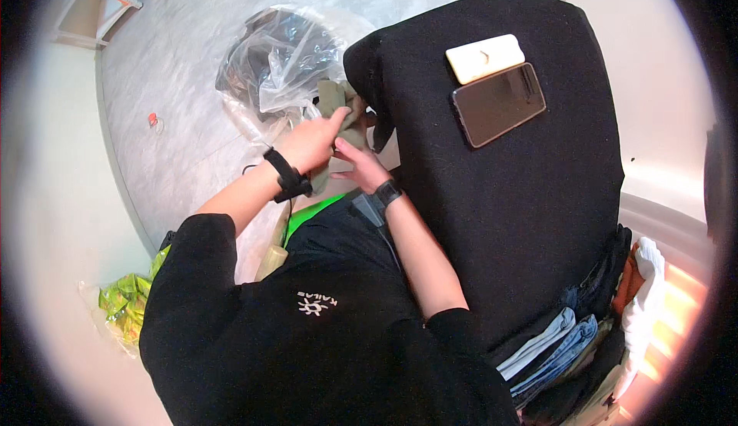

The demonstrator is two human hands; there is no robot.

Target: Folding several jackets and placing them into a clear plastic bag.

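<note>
An olive-green cloth, seemingly a folded garment point(333, 95), hangs between my hands, low in front of my body. My left hand point(311, 143) is closed round its near side, thumb stretched along the top. From the right, my right hand point(363, 166) grips the cloth's lower part, its fingers somewhat apart. The garment's underside is hidden by my hands. Just beyond them, a clear plastic bag point(284, 64) with dark contents lies on the floor, touching or very close to the cloth.
Right of me stands a black-covered surface point(492, 211) bearing a dark-screened phone point(500, 104) and a pale-yellow flat case point(484, 58). Folded jeans point(557, 353) and other clothes are stacked at its near right. A green-yellow package point(123, 303) lies left. A small red object point(152, 120) is on the grey floor.
</note>
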